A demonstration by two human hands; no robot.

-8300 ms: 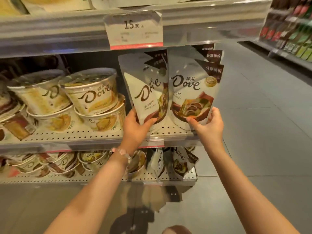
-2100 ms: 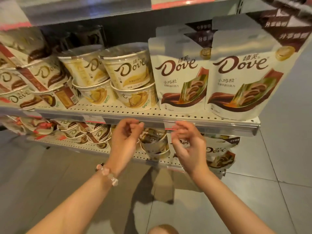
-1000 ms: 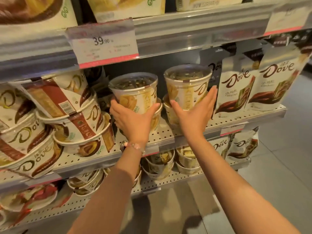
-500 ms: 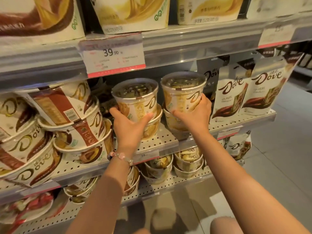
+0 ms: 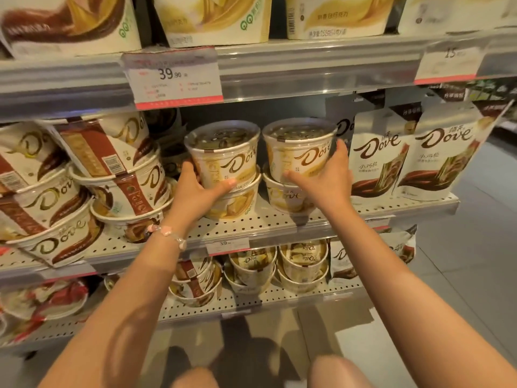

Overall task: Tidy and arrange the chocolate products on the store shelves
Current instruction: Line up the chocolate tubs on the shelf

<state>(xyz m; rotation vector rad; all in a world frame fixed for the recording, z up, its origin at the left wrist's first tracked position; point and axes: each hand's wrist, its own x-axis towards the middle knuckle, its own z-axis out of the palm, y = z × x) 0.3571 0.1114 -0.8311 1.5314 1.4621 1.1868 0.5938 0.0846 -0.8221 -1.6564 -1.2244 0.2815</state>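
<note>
Gold tubs sit in each hand's grip.

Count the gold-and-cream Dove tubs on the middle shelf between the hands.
4: two stacks of two. Left hand grips the upper-left tub above the lower-left tub; right hand grips the upper-right tub above the lower-right tub. Others may hide behind.

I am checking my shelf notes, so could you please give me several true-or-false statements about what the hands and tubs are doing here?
1. The left hand grips the left top tub. True.
2. The right hand holds a pouch. False: it holds the right top tub; the pouches stand beside it.
3. Each held tub sits on another tub. True.
4. The price tag reads 15.90. False: it reads 39.90.
</note>
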